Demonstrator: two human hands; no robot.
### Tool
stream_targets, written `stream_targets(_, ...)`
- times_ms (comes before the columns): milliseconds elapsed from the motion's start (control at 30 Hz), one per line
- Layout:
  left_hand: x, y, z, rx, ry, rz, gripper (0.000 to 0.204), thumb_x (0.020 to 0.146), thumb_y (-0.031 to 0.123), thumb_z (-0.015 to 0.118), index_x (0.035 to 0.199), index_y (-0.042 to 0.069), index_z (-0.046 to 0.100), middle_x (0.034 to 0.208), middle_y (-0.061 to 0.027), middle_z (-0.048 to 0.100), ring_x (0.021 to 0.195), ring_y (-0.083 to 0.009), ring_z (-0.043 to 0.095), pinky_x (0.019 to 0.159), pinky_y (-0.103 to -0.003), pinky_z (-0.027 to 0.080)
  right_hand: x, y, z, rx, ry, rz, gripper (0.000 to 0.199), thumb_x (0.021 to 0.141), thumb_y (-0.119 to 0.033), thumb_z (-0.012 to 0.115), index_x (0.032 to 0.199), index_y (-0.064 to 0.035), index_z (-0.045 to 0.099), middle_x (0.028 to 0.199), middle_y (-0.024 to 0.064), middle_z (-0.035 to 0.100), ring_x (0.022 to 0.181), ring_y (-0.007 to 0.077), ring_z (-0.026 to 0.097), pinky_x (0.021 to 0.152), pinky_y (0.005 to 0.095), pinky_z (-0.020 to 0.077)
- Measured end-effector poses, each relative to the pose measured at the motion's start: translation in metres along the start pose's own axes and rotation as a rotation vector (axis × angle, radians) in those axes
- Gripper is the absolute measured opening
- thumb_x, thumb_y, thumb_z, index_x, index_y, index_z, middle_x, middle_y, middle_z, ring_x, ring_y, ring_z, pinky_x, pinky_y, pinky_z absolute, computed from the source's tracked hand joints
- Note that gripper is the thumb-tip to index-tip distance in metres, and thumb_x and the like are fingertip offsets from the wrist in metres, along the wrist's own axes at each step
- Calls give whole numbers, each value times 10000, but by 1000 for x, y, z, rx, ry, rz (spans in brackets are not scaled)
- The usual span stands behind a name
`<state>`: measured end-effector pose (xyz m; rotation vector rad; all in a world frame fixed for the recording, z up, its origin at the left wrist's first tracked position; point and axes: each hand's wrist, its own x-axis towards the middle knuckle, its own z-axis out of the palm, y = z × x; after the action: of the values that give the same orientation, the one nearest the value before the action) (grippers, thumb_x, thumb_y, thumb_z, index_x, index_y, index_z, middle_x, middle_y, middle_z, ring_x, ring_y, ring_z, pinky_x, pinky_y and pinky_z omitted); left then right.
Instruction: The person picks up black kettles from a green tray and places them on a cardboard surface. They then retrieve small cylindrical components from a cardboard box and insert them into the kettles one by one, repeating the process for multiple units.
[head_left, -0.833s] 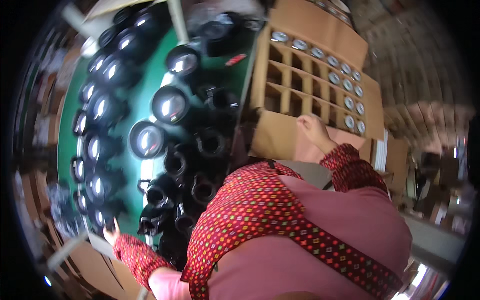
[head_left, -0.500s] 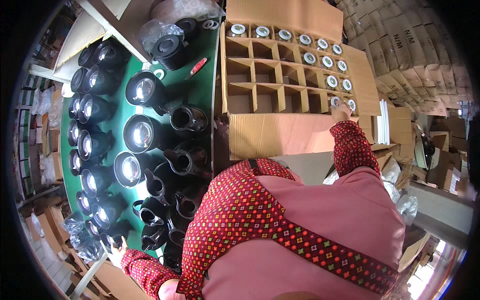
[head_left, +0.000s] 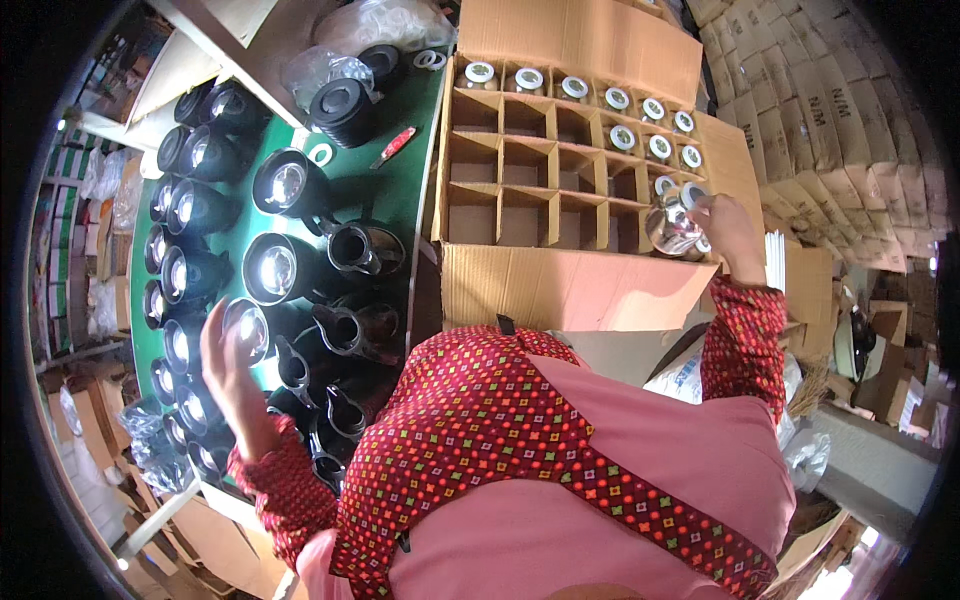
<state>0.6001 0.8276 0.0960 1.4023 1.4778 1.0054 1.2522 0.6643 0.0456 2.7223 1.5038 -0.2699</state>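
My right hand [head_left: 732,235] grips a silvery flask liner [head_left: 672,230] near its white-capped end. The shiny liner lies tilted above the near right corner of a divided cardboard carton [head_left: 560,285]. Other liners stand in the carton's far row and right side, only their round white-rimmed tops showing. On the left, my left hand [head_left: 237,380] is raised over the green table, its fingers stretched out and slightly blurred, holding nothing. Beside it are black flask bodies [head_left: 270,268] with mirrored round openings. Black spouted jug tops [head_left: 365,248] stand between them and me.
The green table [head_left: 400,130] also bears a stack of black round parts [head_left: 340,112], a red cutter [head_left: 393,148], white rings [head_left: 320,154] and clear plastic bags [head_left: 385,25]. Stacked cartons [head_left: 830,120] rise at the far right. Raised flaps edge the open carton.
My right hand has lifted a liner from the carton's near right corner and tilted it. My left hand has risen from the table's near left end, moving farther forward over the flask bodies.
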Motion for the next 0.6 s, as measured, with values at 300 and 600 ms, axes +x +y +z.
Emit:
stream_targets(300, -19, 60, 171, -3, -799, 548, 1134, 718, 160, 965, 1619, -22, 300, 1586, -249, 430, 1471, -372, 451, 1205, -456, 399, -44, -193, -77, 352, 63, -1008, 198, 870, -170, 799, 918, -11, 691, 912, 180, 651, 856, 403, 638, 735, 460, 512)
stream_targets(600, -37, 13, 163, -334, -463, 590, 1081, 671, 217, 959, 1538, -13, 358, 1451, -208, 477, 1391, -331, 501, 1178, -425, 409, -50, -260, 58, 926, -463, -761, 845, 974, -509, 734, 1577, -55, 354, 1539, 182, 493, 1398, 318, 533, 1179, 418, 432)
